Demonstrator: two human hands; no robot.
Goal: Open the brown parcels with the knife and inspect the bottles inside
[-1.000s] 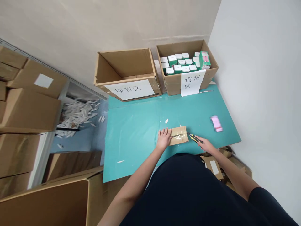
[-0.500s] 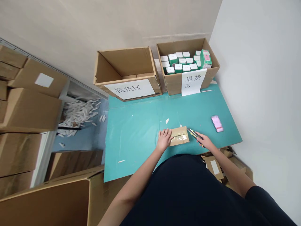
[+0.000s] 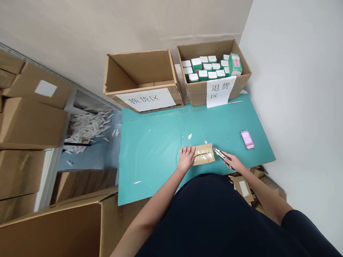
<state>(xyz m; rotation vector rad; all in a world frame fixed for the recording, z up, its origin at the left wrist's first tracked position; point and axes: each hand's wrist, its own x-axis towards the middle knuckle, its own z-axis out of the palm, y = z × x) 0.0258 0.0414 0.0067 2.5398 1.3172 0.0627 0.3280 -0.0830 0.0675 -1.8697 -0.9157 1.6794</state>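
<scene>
A small taped cardboard box lies on the green tabletop, shiny clear tape running along its top. My left hand grips its left end, fingers over the top face. In my right hand is a utility knife with a black and yellow handle. The knife's tip is at the upper right edge of the box; whether it cuts into the cardboard I cannot tell.
At the back stand two open cartons: a left one with a paper sign, and a right one holding several green-and-white boxes. A blurred pink phone-like object lies at right. Stacked cartons stand left; a large open carton is lower left.
The view has shifted slightly. My left hand still grips the box, and the knife stays by its right end with hardly any movement.
</scene>
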